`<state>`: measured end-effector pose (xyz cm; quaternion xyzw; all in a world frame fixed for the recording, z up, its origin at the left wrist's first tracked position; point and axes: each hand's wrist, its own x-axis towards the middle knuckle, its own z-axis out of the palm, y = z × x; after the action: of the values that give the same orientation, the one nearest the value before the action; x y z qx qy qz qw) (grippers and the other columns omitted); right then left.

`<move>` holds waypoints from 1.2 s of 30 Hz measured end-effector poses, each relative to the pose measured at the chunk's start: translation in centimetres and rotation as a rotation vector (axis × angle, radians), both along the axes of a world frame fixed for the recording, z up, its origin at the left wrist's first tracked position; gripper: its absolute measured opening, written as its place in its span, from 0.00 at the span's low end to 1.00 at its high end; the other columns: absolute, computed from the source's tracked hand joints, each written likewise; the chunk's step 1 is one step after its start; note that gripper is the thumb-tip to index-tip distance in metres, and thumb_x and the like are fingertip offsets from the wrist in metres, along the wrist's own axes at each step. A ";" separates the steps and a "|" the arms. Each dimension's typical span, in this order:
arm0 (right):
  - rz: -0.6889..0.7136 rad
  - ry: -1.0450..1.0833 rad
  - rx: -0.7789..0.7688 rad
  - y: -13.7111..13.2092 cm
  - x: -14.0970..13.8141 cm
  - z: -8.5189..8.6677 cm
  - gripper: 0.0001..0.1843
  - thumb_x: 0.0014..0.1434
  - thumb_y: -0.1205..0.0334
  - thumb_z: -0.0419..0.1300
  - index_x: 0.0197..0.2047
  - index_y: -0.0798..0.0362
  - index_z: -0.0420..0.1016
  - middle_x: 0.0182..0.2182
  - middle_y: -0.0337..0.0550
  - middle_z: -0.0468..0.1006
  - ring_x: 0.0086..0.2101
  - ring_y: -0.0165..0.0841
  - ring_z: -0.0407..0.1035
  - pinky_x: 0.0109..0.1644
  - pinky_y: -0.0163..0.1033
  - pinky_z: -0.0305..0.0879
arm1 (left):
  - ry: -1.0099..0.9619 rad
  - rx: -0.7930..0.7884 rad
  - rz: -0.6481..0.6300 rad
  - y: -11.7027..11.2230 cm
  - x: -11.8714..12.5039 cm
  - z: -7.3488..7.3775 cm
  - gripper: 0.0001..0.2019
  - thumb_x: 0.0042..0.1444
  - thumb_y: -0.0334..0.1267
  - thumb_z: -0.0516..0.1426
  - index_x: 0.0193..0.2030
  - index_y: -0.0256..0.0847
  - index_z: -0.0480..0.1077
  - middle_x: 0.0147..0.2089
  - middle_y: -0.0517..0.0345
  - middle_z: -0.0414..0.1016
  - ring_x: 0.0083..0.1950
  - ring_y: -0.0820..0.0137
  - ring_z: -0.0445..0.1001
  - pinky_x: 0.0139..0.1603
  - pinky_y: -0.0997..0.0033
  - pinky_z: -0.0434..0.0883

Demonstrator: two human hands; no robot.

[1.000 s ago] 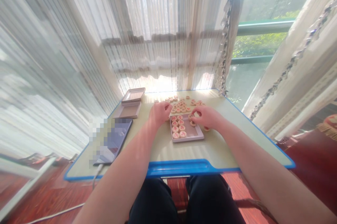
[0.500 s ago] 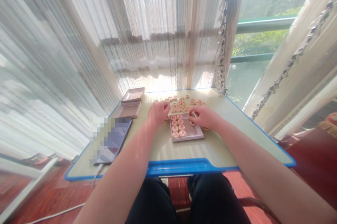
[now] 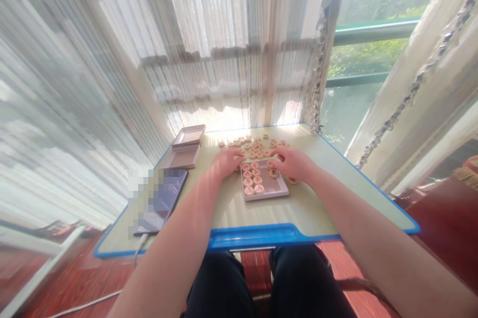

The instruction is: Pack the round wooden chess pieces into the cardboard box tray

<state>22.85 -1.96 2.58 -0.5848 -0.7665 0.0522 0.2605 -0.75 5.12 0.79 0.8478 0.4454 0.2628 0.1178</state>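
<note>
Head view: right hand (image 3: 295, 163), digits parted, at tray (image 3: 270, 189); leftward, red-marked pieces (image 3: 257, 180) paired, seemingly for fit; left hand (image 3: 226, 162) beyond, grip unclear.

Left hand (image 3: 226, 162), right hand (image 3: 295, 162) flanking shallow box (image 3: 272, 187), round pieces (image 3: 257, 180) inside (eight red-marked), loose pieces (image 3: 259, 155) beyond

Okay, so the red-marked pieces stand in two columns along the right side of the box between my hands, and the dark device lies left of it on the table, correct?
Not quite: the head view shows the red-marked pieces along the left side of the box; the rest is right.
</note>
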 end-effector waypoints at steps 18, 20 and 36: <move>0.029 0.047 0.071 0.3 0.5 -0.4 0.19 0.53 0.59 0.56 0.49 0.51 0.72 0.28 0.38 0.68 0.28 0.30 0.63 0.33 0.35 0.58 | 0.060 0.005 0.157 -0.8 0.0 1.1 0.09 0.47 0.42 0.59 0.29 0.41 0.78 0.34 0.51 0.78 0.38 0.61 0.73 0.44 0.65 0.67; 0.028 0.039 0.076 0.4 0.6 -0.5 0.17 0.54 0.59 0.55 0.46 0.52 0.73 0.28 0.38 0.68 0.29 0.30 0.63 0.34 0.36 0.59 | 0.089 0.016 0.174 -0.8 0.1 1.0 0.10 0.48 0.44 0.59 0.30 0.42 0.77 0.32 0.51 0.78 0.37 0.61 0.73 0.41 0.66 0.67; -0.146 0.280 0.371 0.1 1.0 0.4 0.16 0.57 0.62 0.50 0.46 0.55 0.72 0.30 0.44 0.72 0.29 0.33 0.64 0.36 0.39 0.61 | -0.738 -0.323 -0.036 -2.0 1.6 2.2 0.17 0.43 0.40 0.64 0.39 0.36 0.70 0.40 0.51 0.75 0.36 0.70 0.74 0.36 0.68 0.73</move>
<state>23.88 -1.88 2.93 -0.5679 -0.6749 -0.0277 0.4703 0.89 3.10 2.99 0.6747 0.3937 0.4741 0.4062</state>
